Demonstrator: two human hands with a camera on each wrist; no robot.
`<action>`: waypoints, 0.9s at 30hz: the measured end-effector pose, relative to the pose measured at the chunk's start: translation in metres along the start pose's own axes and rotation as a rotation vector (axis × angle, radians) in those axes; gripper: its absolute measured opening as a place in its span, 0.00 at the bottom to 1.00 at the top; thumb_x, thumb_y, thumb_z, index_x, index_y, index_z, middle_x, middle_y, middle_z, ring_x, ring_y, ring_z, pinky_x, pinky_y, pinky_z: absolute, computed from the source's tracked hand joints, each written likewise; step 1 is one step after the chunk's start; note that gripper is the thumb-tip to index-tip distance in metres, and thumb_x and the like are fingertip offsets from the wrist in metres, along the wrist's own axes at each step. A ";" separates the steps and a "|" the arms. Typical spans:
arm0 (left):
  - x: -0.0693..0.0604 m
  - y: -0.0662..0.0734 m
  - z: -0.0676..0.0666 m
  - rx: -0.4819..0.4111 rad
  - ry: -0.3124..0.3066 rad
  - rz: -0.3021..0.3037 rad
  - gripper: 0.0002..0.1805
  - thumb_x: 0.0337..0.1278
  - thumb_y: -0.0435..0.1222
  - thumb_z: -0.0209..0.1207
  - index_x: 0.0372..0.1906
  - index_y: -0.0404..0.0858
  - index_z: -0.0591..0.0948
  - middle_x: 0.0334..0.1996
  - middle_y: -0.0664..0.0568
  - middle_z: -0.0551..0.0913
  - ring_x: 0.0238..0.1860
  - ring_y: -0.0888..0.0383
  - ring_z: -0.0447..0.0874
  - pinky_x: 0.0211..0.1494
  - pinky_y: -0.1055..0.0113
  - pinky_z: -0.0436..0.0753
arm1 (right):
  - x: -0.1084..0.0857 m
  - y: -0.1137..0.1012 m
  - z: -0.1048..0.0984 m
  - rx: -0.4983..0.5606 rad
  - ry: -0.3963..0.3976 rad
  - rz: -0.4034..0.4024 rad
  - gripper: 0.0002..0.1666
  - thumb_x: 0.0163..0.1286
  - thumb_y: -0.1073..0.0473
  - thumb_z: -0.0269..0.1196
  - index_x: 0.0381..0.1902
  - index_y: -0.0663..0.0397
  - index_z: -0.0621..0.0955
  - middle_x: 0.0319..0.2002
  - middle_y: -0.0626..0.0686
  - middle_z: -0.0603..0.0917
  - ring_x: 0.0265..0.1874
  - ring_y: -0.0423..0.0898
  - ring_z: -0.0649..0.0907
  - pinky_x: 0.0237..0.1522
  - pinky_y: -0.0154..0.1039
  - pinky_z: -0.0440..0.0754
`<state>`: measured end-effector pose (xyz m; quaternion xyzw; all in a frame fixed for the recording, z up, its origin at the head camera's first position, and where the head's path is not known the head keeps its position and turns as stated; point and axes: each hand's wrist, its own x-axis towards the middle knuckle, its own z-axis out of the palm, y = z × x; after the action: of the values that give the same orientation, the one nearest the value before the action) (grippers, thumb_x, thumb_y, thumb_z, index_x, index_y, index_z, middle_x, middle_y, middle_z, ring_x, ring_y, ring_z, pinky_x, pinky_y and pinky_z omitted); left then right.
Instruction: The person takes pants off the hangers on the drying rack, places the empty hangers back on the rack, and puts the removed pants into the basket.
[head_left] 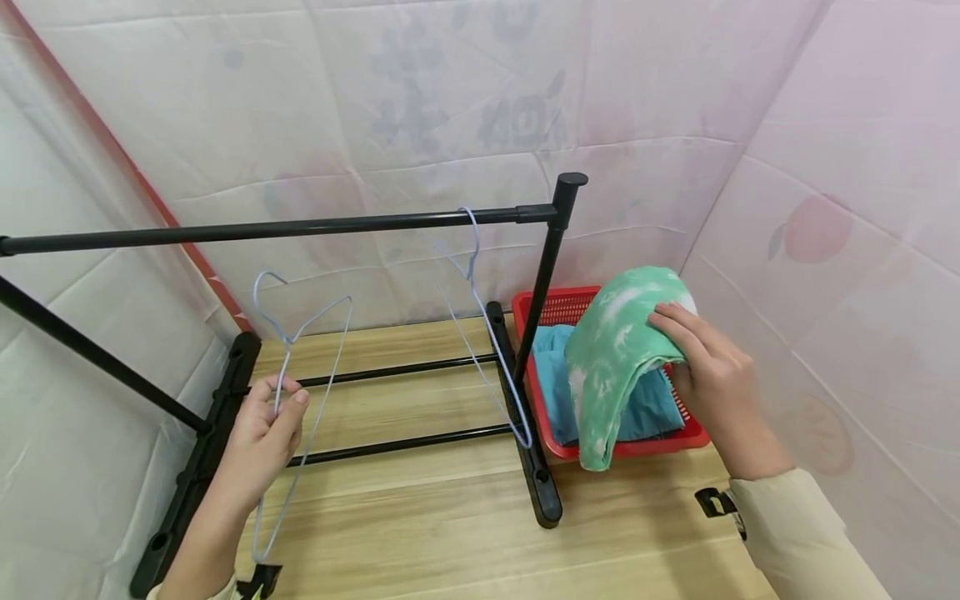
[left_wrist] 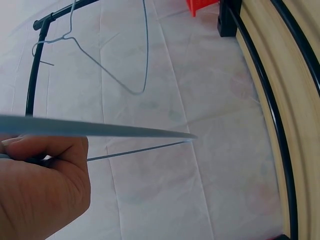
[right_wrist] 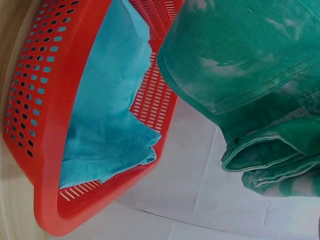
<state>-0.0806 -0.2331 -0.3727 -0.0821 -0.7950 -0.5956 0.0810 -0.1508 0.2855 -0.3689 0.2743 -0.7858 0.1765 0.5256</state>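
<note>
My left hand (head_left: 262, 433) pinches the side wire of a light-blue hanger (head_left: 288, 339), its hook pointing up, clear of the rack's top rail. In the left wrist view the wire of this hanger (left_wrist: 125, 131) crosses close to the lens. My right hand (head_left: 708, 379) grips a folded green garment (head_left: 618, 342) with white blotches, fingers on top of it. The garment droops over the red basket (head_left: 696, 439); stitched seams show on the green cloth (right_wrist: 240, 70) in the right wrist view. Folded blue clothing (head_left: 555, 367) lies inside the basket.
A black clothes rack (head_left: 337, 225) stands on the wood-grain table (head_left: 420, 517). A second light-blue hanger (head_left: 471, 275) hangs near the right end of its rail. The rack's right foot (head_left: 543, 492) lies beside the basket. Pale printed sheets (head_left: 450, 100) enclose the area.
</note>
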 end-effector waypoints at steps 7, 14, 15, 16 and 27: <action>-0.001 0.000 0.000 -0.016 -0.002 -0.008 0.07 0.79 0.36 0.44 0.51 0.36 0.63 0.10 0.55 0.59 0.09 0.52 0.49 0.07 0.62 0.52 | 0.000 0.005 0.009 0.029 -0.059 0.006 0.29 0.60 0.82 0.54 0.53 0.56 0.85 0.53 0.57 0.86 0.50 0.58 0.86 0.66 0.33 0.72; -0.002 0.000 -0.001 -0.014 0.001 -0.015 0.09 0.79 0.36 0.44 0.51 0.33 0.62 0.11 0.55 0.59 0.09 0.52 0.49 0.08 0.61 0.52 | -0.001 0.011 0.018 0.037 -0.100 0.002 0.34 0.55 0.85 0.53 0.55 0.57 0.84 0.55 0.56 0.85 0.50 0.58 0.85 0.66 0.30 0.70; -0.002 0.000 -0.001 -0.016 0.002 -0.015 0.10 0.79 0.36 0.44 0.51 0.33 0.62 0.11 0.55 0.58 0.09 0.52 0.49 0.08 0.61 0.52 | -0.001 0.012 0.020 0.038 -0.110 0.002 0.34 0.55 0.85 0.54 0.56 0.57 0.83 0.55 0.56 0.85 0.51 0.58 0.85 0.66 0.30 0.69; -0.002 0.000 -0.001 -0.019 0.003 -0.015 0.09 0.79 0.36 0.45 0.51 0.33 0.62 0.11 0.55 0.58 0.09 0.52 0.49 0.08 0.61 0.52 | -0.001 0.013 0.021 0.039 -0.113 0.001 0.34 0.56 0.85 0.54 0.56 0.57 0.83 0.56 0.56 0.85 0.51 0.58 0.85 0.66 0.30 0.70; -0.003 0.000 -0.001 -0.010 0.007 -0.006 0.09 0.79 0.35 0.44 0.51 0.33 0.62 0.11 0.55 0.59 0.09 0.52 0.50 0.07 0.63 0.53 | -0.001 0.022 0.046 0.034 -0.130 -0.009 0.33 0.59 0.83 0.54 0.57 0.54 0.83 0.56 0.52 0.85 0.52 0.55 0.85 0.50 0.51 0.82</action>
<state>-0.0774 -0.2341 -0.3730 -0.0779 -0.7920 -0.6000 0.0817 -0.1975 0.2768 -0.3869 0.2978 -0.8139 0.1693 0.4693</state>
